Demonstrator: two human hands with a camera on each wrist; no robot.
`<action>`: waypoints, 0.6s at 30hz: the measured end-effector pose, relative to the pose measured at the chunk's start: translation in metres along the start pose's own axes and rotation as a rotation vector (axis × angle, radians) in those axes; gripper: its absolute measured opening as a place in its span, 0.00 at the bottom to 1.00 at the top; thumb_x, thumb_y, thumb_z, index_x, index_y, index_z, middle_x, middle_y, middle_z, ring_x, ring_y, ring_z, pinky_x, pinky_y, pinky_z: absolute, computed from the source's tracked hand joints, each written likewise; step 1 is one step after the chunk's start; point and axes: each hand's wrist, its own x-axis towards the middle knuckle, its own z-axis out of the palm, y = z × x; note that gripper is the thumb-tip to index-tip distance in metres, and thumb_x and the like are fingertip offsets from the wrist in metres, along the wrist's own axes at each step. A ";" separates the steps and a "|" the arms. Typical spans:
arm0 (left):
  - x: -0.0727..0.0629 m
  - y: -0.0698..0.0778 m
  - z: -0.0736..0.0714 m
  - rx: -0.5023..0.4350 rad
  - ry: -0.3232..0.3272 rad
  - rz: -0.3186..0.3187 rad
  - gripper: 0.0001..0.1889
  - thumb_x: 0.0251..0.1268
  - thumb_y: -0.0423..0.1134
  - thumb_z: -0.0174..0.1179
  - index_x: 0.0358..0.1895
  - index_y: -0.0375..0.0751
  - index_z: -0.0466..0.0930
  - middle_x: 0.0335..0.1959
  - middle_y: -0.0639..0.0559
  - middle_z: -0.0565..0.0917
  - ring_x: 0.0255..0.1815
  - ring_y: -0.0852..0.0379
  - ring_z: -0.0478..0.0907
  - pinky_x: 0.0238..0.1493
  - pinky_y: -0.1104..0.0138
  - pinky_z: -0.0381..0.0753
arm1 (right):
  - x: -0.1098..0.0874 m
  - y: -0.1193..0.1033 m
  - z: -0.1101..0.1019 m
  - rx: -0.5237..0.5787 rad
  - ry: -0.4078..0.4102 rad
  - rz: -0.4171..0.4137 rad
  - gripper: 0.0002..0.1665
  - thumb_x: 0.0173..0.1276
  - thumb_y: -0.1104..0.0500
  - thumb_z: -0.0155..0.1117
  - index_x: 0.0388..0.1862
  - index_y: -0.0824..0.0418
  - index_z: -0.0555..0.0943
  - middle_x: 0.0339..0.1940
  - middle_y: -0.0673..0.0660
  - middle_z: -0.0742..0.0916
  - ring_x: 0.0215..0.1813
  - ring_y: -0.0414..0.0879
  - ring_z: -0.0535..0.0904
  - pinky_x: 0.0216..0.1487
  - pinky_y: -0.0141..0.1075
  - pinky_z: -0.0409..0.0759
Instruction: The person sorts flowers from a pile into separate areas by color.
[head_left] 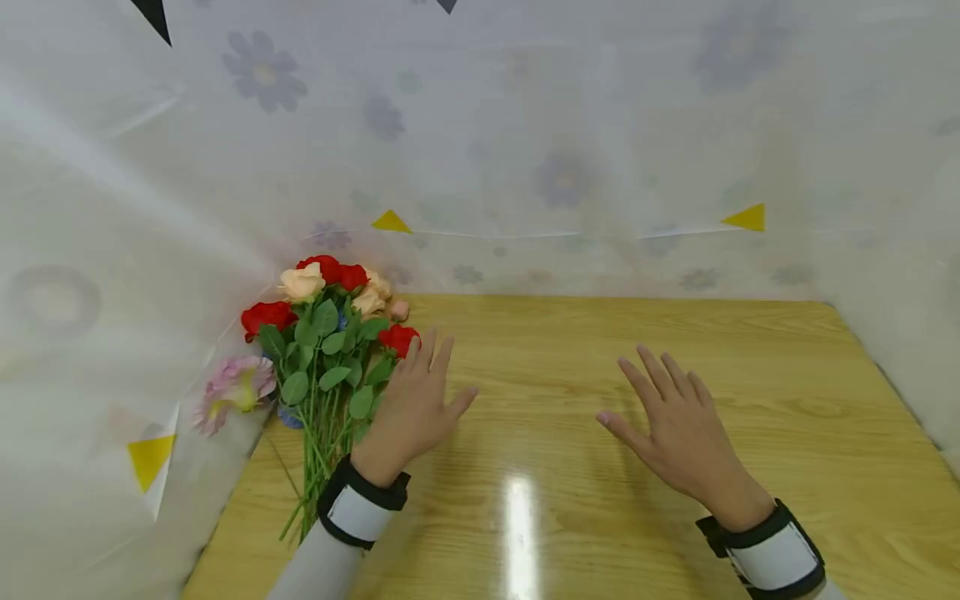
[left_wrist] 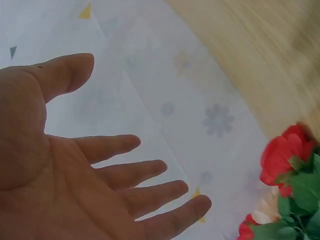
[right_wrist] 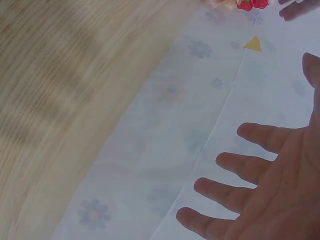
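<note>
With its fingers spread, the left hand (head_left: 414, 410) hovers over the table just right of a bunch of flowers and covers part of its stems. The bunch has red roses (head_left: 267, 318), peach roses (head_left: 302, 283), a pink flower (head_left: 238, 385), green leaves (head_left: 333, 377) and long green stems (head_left: 318, 446). In the left wrist view a red rose (left_wrist: 285, 155) shows beyond the left fingertips. The right hand (head_left: 678, 433) is held above the table's right half, fingers straight and apart, touching nothing. In the right wrist view its palm (right_wrist: 285, 195) holds nothing.
The wooden table (head_left: 540, 358) has a bright glare streak near its front. A whitish curtain (head_left: 487, 125) with printed flowers and yellow triangles (head_left: 748, 217) stands behind and along both sides. The bunch lies by the left edge, its blooms near the curtain.
</note>
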 end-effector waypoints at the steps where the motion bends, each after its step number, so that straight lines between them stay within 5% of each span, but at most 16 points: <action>1: -0.003 -0.007 0.000 -0.016 0.006 -0.021 0.41 0.73 0.58 0.54 0.78 0.39 0.52 0.81 0.37 0.48 0.81 0.35 0.46 0.74 0.38 0.57 | 0.000 0.000 0.000 0.002 0.000 -0.001 0.47 0.68 0.34 0.60 0.78 0.55 0.62 0.78 0.65 0.64 0.75 0.70 0.59 0.67 0.68 0.58; 8: -0.032 -0.059 -0.004 -0.038 0.037 -0.257 0.29 0.73 0.50 0.58 0.68 0.33 0.70 0.64 0.32 0.75 0.62 0.33 0.74 0.57 0.42 0.76 | -0.002 -0.001 0.003 0.041 0.013 0.002 0.45 0.69 0.37 0.62 0.77 0.57 0.62 0.76 0.69 0.67 0.73 0.72 0.61 0.65 0.68 0.61; 12: -0.050 -0.082 -0.004 0.000 0.009 -0.367 0.25 0.71 0.44 0.59 0.64 0.29 0.74 0.57 0.28 0.77 0.56 0.30 0.76 0.52 0.41 0.77 | -0.004 0.000 0.005 0.060 0.039 -0.009 0.44 0.69 0.41 0.64 0.76 0.60 0.62 0.73 0.71 0.69 0.71 0.73 0.63 0.64 0.68 0.62; 18: -0.066 -0.100 0.009 0.063 -0.066 -0.422 0.23 0.67 0.40 0.63 0.58 0.26 0.76 0.50 0.26 0.78 0.46 0.30 0.79 0.40 0.42 0.80 | -0.007 0.000 0.007 0.062 0.108 -0.052 0.44 0.66 0.47 0.69 0.74 0.64 0.65 0.69 0.73 0.73 0.68 0.72 0.68 0.61 0.66 0.67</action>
